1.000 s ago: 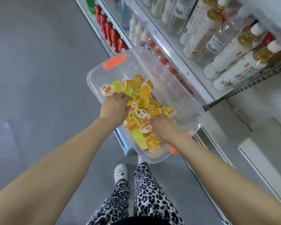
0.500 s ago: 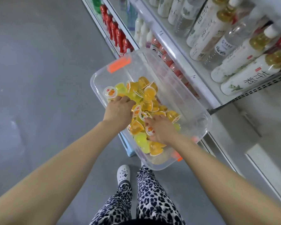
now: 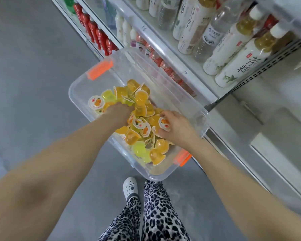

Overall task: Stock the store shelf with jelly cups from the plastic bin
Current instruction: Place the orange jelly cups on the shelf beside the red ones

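Gathering step: the left hand [image 3: 119, 113] is dug into the cups [image 3: 141, 100] heaped in the bin [image 3: 186, 103], its grip hidden, while the right hand [image 3: 177, 127] pinches one cup [image 3: 164, 122], which next needs lifting clear to the shelf [image 3: 172, 56] at right.

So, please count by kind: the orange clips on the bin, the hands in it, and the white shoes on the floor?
Orange clips: 2
Hands: 2, left hand and right hand, which grips a jelly cup
White shoes: 1
Total: 5
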The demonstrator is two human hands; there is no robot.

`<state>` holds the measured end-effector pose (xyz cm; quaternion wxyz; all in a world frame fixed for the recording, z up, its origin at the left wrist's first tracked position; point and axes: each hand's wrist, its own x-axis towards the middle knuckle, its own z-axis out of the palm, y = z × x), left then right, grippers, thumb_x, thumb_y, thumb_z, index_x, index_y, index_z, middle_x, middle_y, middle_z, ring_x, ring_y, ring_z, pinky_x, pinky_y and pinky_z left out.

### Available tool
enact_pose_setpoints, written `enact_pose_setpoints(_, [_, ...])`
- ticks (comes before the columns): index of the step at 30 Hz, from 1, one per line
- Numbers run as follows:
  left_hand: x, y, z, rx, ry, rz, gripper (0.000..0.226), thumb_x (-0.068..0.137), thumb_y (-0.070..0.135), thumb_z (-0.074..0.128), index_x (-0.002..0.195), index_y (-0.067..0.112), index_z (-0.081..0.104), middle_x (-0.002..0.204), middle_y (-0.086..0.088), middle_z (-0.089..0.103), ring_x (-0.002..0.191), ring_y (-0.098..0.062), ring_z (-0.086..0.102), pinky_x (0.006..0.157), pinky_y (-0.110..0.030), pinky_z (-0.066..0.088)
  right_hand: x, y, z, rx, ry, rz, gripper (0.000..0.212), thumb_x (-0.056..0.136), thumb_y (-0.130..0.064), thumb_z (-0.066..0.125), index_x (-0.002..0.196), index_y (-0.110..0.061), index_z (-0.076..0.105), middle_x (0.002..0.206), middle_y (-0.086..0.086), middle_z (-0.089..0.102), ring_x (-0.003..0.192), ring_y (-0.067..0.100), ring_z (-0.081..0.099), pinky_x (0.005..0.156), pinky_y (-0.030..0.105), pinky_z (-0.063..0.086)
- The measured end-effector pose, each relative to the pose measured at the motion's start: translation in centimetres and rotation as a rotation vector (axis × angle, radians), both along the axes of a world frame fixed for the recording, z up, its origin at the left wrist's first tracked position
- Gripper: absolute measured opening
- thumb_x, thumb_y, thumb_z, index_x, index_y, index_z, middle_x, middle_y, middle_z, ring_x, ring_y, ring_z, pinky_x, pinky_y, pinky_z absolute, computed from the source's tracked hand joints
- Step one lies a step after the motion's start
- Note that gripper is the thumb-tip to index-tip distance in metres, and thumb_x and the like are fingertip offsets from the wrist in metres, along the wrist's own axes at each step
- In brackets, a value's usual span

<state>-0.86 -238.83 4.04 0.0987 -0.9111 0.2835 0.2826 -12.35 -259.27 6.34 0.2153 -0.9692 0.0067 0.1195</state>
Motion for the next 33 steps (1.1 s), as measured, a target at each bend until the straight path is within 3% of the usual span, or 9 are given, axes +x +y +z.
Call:
enact_pose_setpoints(4, [0.1,-0.2,-0.1,0.003,-0.024,-0.061,0.049,0.090,0.026,0.067,0.135,0.026,0.048,0.129,-0.003,0.051,0.119,-0.027,0.045,0.089,-0.039,0.049,-0.2,-0.4,0.9,-0.054,0.003,-0.057,0.046,0.085,-0.047,0.062,0.125,-0.026,0.053,0.115,0.002,0.060,0.100,0.024,0.060,0.082,0.036,0.049])
enact_pose_setpoints(9, [-1.2,-0.5,-0.2,0.020,-0.018,-0.074,0.039,0.096,0.014,0.053,0.133,0.012,0.041,0.127,-0.012,0.055,0.118,-0.031,0.049,0.086,-0.040,0.047,-1.3,-1.5,2.8,-0.014,-0.032,-0.166,0.037,0.084,-0.047,0.062,0.114,-0.026,0.057,0.110,-0.001,0.059,0.095,0.019,0.059,0.078,0.032,0.043])
enact_pose_setpoints(11, [-1.5,-0.4,-0.2,0.012,-0.023,-0.050,0.041,0.095,0.014,0.055,0.132,0.010,0.038,0.124,-0.013,0.058,0.117,-0.031,0.048,0.080,-0.039,0.046,-1.8,-1.7,3.2,0.021,-0.057,-0.205,0.037,0.084,-0.045,0.064,0.115,-0.027,0.057,0.110,-0.001,0.059,0.097,0.019,0.058,0.081,0.031,0.043])
enact_pose_setpoints(15, [-1.8,-0.7,-0.4,0.030,-0.018,-0.046,0.063,0.088,0.032,0.069,0.137,0.009,0.038,0.132,-0.014,0.045,0.119,-0.032,0.050,0.093,-0.040,0.047,-2.7,-1.6,2.6,0.068,-0.080,-0.253,0.045,0.083,-0.038,0.069,0.123,-0.023,0.056,0.115,0.003,0.058,0.102,0.020,0.057,0.080,0.026,0.036])
enact_pose_setpoints(18, [-1.4,-0.8,-1.0,0.050,-0.085,-0.111,0.063,0.086,0.039,0.069,0.136,0.012,0.044,0.135,-0.012,0.039,0.122,-0.031,0.045,0.095,-0.040,0.047,-3.1,-1.4,1.9,0.033,-0.095,-0.230,0.047,0.081,-0.029,0.072,0.124,-0.018,0.056,0.116,0.007,0.058,0.105,0.024,0.056,0.081,0.026,0.037])
enact_pose_setpoints(21, [-1.0,-0.8,-1.4,0.077,-0.122,-0.160,0.063,0.084,0.041,0.070,0.136,0.018,0.042,0.133,-0.012,0.045,0.124,-0.031,0.042,0.094,-0.040,0.045,-3.1,-1.3,1.6,0.028,-0.120,-0.230,0.048,0.079,-0.025,0.073,0.123,-0.017,0.057,0.116,0.008,0.057,0.105,0.025,0.055,0.082,0.026,0.037])
enact_pose_setpoints(25, [-1.1,-0.8,-1.1,0.063,-0.094,-0.155,0.064,0.083,0.039,0.073,0.134,0.021,0.039,0.123,-0.007,0.060,0.117,-0.028,0.051,0.083,-0.037,0.042,-3.2,-1.2,1.8,0.042,-0.134,-0.237,0.048,0.079,-0.023,0.074,0.124,-0.017,0.059,0.115,0.010,0.056,0.104,0.026,0.054,0.082,0.024,0.033])
enact_pose_setpoints(28, [-1.1,-0.7,0.3,-0.017,-0.113,-0.077,0.066,0.080,0.042,0.075,0.134,0.022,0.040,0.121,-0.006,0.061,0.115,-0.028,0.054,0.085,-0.038,0.045,-3.5,-1.2,2.4,0.088,-0.155,-0.274,0.048,0.079,-0.024,0.076,0.124,-0.018,0.060,0.116,0.010,0.058,0.105,0.025,0.055,0.084,0.023,0.035])
enact_pose_setpoints(33, [-2.3,-0.4,4.4,-0.419,-0.065,0.118,0.071,0.078,0.042,0.077,0.138,0.019,0.046,0.129,-0.009,0.059,0.118,-0.030,0.054,0.088,-0.039,0.046,-4.5,-1.7,4.6,0.074,-0.185,-0.311,0.052,0.078,-0.025,0.075,0.126,-0.018,0.056,0.121,0.007,0.057,0.113,0.023,0.051,0.090,0.025,0.036])
